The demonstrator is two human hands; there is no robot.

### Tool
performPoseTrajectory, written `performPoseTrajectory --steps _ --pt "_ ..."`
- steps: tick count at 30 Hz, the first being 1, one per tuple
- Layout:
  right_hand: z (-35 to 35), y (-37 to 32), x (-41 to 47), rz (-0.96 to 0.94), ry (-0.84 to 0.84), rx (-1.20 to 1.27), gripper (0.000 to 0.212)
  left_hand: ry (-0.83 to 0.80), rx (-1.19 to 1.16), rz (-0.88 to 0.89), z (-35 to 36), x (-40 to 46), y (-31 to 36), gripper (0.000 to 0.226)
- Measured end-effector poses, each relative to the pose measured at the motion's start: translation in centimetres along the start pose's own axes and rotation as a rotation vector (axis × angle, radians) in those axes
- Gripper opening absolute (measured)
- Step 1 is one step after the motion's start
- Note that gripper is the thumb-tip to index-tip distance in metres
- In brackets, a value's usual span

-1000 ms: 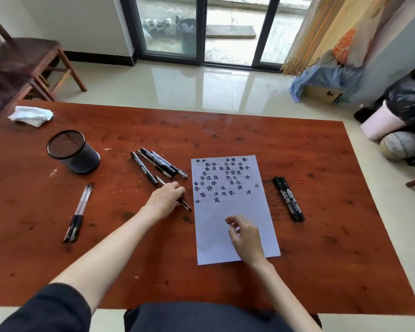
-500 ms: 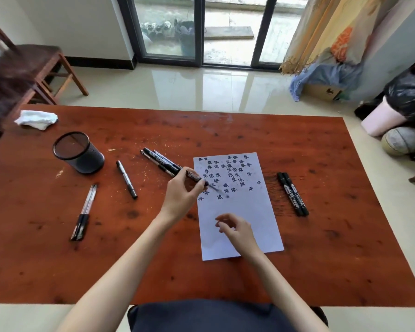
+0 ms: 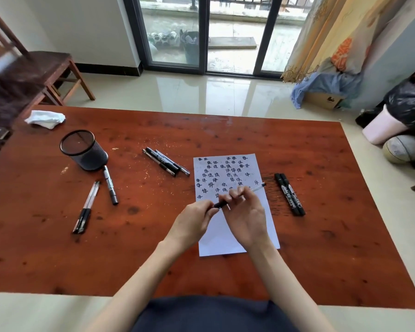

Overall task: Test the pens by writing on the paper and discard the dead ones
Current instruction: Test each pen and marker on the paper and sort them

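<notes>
Taking the sheet of paper (image 3: 235, 226) as our landmark on the counter (image 3: 321, 248), we see farthest to its left a mesh cup (image 3: 84, 150), a pair of clear pens (image 3: 86, 207) and a single marker (image 3: 110, 185). Three pens (image 3: 165, 161) lie just off its upper left corner. Above its middle, our left hand (image 3: 192, 226) pinches the dark end of a pen (image 3: 256, 188) while our right hand (image 3: 247, 214) curls its fingers round the barrel. Two black markers (image 3: 290, 194) lie just right of it.

The table (image 3: 297, 248) is reddish-brown with dark knots. The white paper (image 3: 228, 238) carries dark blue characters. The mesh cup (image 3: 85, 152), upper left, is black.
</notes>
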State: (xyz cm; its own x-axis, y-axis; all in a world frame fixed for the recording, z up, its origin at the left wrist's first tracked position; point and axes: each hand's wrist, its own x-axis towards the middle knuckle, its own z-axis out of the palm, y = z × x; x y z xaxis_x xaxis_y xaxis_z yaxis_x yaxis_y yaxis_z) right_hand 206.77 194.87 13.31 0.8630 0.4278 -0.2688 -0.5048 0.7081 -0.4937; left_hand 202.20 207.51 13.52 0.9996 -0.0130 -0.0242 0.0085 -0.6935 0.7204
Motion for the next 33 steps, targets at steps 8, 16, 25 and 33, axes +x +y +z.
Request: performPoseTrajectory --steps 8,16,25,33 --pt "2.9 -2.2 -1.1 0.005 0.204 0.037 0.043 0.062 0.392 0.273 -0.6 -1.1 1.1 0.033" --pt "5.6 -3.7 -2.9 -0.06 0.126 -0.098 0.044 -0.349 -0.483 0.028 -2.7 -0.8 2.5 0.033" --pt "4.1 -9.1 -2.1 -0.334 -0.037 -0.085 0.041 -0.506 -0.943 -0.289 -4.7 -0.4 -0.6 0.037" --pt "-1.3 -4.5 3.0 -0.204 0.183 -0.647 0.06 -0.105 -0.367 -0.115 -0.3 2.7 -1.0 0.042"
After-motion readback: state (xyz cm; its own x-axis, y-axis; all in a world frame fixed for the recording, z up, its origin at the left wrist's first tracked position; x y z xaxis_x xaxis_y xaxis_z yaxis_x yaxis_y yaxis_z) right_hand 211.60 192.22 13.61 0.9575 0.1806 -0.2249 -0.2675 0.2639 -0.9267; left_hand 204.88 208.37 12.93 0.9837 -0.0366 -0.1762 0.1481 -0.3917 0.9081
